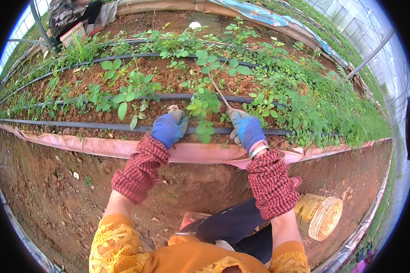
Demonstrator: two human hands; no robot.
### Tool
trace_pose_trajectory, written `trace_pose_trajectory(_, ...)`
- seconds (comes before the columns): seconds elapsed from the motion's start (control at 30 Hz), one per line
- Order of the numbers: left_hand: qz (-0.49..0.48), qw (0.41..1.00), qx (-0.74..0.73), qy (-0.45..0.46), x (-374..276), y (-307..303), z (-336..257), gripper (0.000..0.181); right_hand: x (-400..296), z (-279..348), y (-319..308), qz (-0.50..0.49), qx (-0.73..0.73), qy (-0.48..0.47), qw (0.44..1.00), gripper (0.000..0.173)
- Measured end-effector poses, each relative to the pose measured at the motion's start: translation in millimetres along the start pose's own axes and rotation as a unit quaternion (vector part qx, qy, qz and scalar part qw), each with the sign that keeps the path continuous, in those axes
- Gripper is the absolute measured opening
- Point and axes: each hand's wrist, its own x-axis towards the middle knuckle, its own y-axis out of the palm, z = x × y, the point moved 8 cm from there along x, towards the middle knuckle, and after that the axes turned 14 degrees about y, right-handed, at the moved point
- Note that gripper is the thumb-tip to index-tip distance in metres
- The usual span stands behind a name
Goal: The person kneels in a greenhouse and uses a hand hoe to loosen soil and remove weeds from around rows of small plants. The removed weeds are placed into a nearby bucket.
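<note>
Both my hands wear blue and grey work gloves, with red-and-black checked sleeves behind them. My left hand (pixel 170 127), its fingers curled, is over the front drip hose of the planted bed; a small pale lump shows at its fingertips, and whether it is held I cannot tell. Closed on the lower end of a thin brown stick or stem (pixel 218 89) is my right hand (pixel 245 127). The stick slants up and left behind leaves. Between my hands stands a leafy green plant (pixel 205 102), which looks like a rose.
Black drip hoses (pixel 171 97) run across the soil. Pink sheeting (pixel 198 153) edges the bed. A yellowed bucket (pixel 319 216) lies tipped at lower right. At upper left a person (pixel 66 15) sits by a white bucket (pixel 73 34). Dense weeds (pixel 311 102) cover the right side.
</note>
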Motion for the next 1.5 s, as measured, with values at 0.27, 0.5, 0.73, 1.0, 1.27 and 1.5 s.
trace_pose_trajectory(0.27,-0.025,0.999,0.022,-0.007,0.1,6.3,-2.0,0.027,25.3,30.2,-5.1,0.026,-0.037,-0.041,0.998,0.041)
trace_pose_trajectory(0.5,-0.025,0.999,0.016,-0.016,0.0,3.1,-5.3,0.024,56.4,21.0,-20.8,-0.148,-0.068,-0.127,0.978,0.043)
trace_pose_trajectory(0.73,-0.045,0.999,0.012,0.01,1.3,6.5,5.1,0.022,34.9,-15.6,-37.6,-0.142,0.021,-0.073,0.987,0.047)
trace_pose_trajectory(1.0,-0.018,0.999,-0.002,-0.034,-5.5,-2.4,-17.7,0.021,-4.6,-55.8,-30.2,-0.104,0.116,-0.04,0.987,0.045)
trace_pose_trajectory(1.27,-0.112,0.949,-0.293,-0.011,37.6,1.7,19.2,0.015,-12.2,-16.8,-22.1,0.002,0.188,-0.055,0.981,0.046)
trace_pose_trajectory(1.5,-0.074,0.977,-0.15,0.135,159.0,-37.0,-20.9,0.027,-48.0,-15.8,-53.3,-0.019,0.342,-0.082,0.936,0.042)
